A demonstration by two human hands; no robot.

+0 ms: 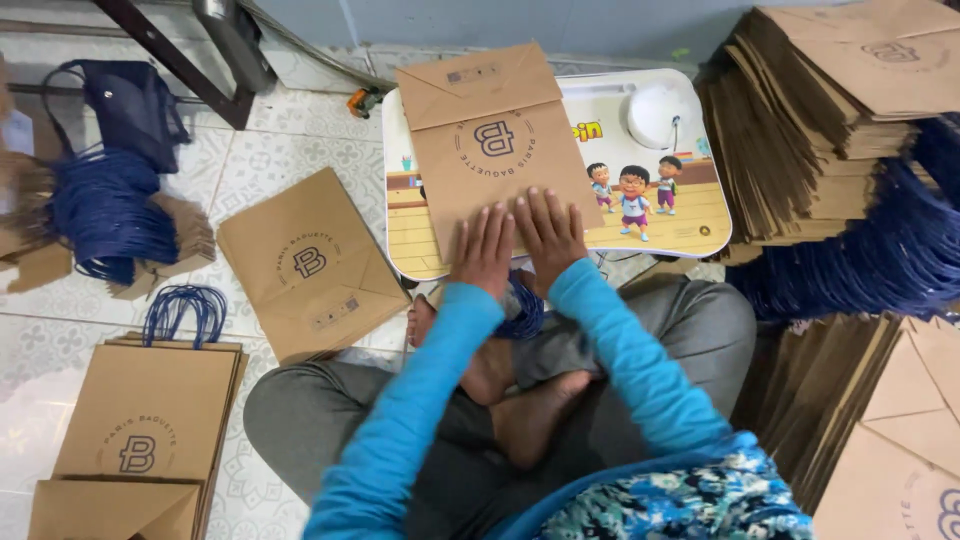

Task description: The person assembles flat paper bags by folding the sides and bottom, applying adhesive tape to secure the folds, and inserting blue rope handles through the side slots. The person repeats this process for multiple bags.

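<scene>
Both hands [517, 243] flat on brown paper bag [497, 150], cartoon lap table [650, 215]

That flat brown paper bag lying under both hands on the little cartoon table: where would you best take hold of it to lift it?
Probably by the far folded flap of the brown paper bag, coming from the wall side. It lies flat on the lap table, so no face offers a grip, and the left hand and right hand press its near end. The far edge overhangs the table, letting fingers slip beneath.

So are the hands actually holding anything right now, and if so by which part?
Nothing is gripped. The left hand and right hand lie flat, palms down, side by side on the lower edge of the brown paper bag on the small lap table.
</scene>
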